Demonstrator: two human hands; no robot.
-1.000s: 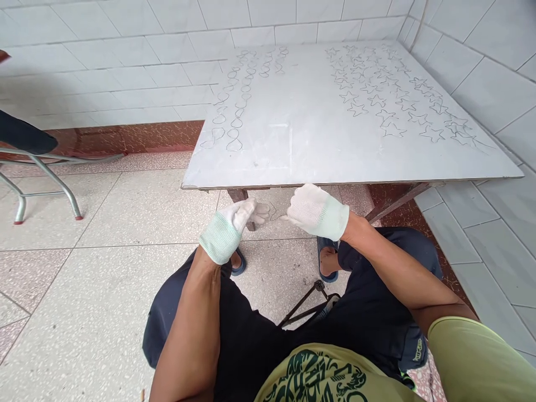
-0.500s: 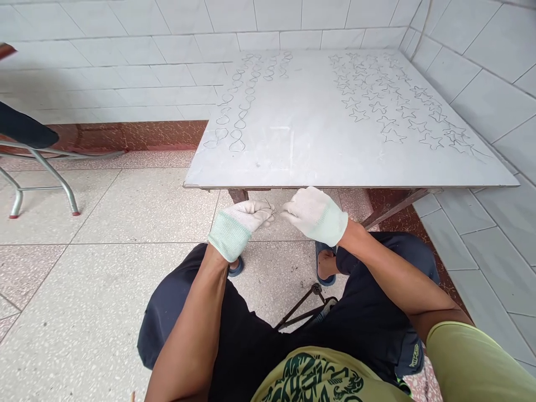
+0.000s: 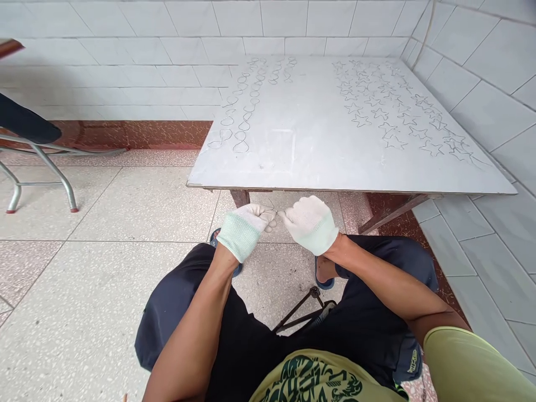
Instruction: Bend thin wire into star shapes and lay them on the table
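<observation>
Both my hands wear white knitted gloves with pale green cuffs and meet just below the table's front edge. My left hand (image 3: 251, 226) is closed in a pinch on a thin wire (image 3: 271, 204), whose bent end sticks up past the fingertips. Close beside it, my right hand (image 3: 309, 222) is also closed, its fingertips at the wire between the hands. Most of the wire is hidden by the gloves. On the white table (image 3: 310, 156) lie rows of wire figure-eight shapes (image 3: 243, 134) at the left and many wire stars (image 3: 393, 139) at the right.
White tiled walls (image 3: 188, 56) border the table at the back and right. A metal-legged stool (image 3: 54, 178) stands at far left, with a person's dark-clothed leg (image 3: 25, 123) above it. Between my knees is a dark folding frame (image 3: 301, 312) on the speckled floor.
My right hand has turned slightly, and its fingers are curled in more. My left hand stays pinched on the wire. The view has shifted a little.
</observation>
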